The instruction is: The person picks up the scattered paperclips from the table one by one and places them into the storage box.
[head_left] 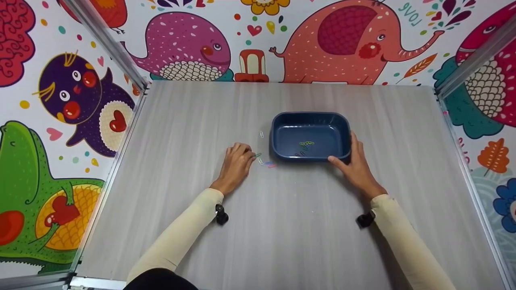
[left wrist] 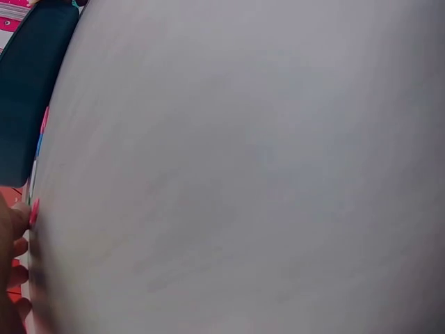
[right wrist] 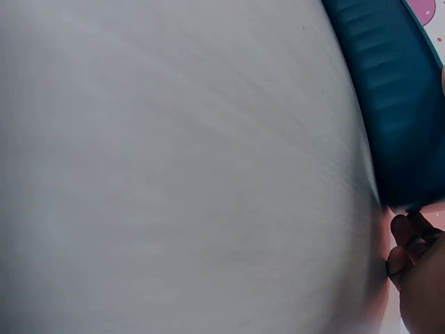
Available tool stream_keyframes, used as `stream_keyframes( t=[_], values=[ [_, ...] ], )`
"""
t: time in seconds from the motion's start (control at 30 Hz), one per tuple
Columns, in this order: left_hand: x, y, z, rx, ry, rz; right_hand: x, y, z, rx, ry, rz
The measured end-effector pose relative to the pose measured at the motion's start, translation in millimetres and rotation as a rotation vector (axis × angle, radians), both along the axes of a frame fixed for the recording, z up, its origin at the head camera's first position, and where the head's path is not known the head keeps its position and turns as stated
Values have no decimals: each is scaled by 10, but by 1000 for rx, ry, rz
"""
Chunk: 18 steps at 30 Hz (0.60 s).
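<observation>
My left hand (head_left: 238,167) rests low at the tabletop with bent fingers, left of a dark blue plastic tub (head_left: 310,158). At its fingertips lies a green paper clip (head_left: 258,155); in the left wrist view a pink paper clip (left wrist: 34,213) is right by a fingertip. Whether either is pinched cannot be told. Close by are a white clip (head_left: 260,162), a blue clip (head_left: 269,163) and another pink clip (head_left: 272,166). My right hand (head_left: 356,167) grips the tub's right front corner, thumb at the front rim and fingers along the side.
Several coloured paper clips (head_left: 306,144) lie inside the tub. Another white clip (head_left: 261,134) is on the table (head_left: 193,121) just left of the tub. Patterned walls (head_left: 258,40) with metal frame rails (head_left: 109,44) enclose the table at the back and sides.
</observation>
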State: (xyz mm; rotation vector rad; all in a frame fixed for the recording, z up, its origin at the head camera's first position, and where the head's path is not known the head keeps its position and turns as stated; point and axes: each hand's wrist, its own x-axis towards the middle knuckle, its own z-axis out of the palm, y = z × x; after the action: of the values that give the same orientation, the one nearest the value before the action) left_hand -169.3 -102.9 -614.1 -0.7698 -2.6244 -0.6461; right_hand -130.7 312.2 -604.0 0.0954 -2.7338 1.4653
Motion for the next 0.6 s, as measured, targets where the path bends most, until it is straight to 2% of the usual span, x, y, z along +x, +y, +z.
stream_keyframes(
  t=[0.6],
  values=[
    [-72, 48, 4, -50, 28, 8, 3, -6, 13, 2, -3, 4]
  ],
)
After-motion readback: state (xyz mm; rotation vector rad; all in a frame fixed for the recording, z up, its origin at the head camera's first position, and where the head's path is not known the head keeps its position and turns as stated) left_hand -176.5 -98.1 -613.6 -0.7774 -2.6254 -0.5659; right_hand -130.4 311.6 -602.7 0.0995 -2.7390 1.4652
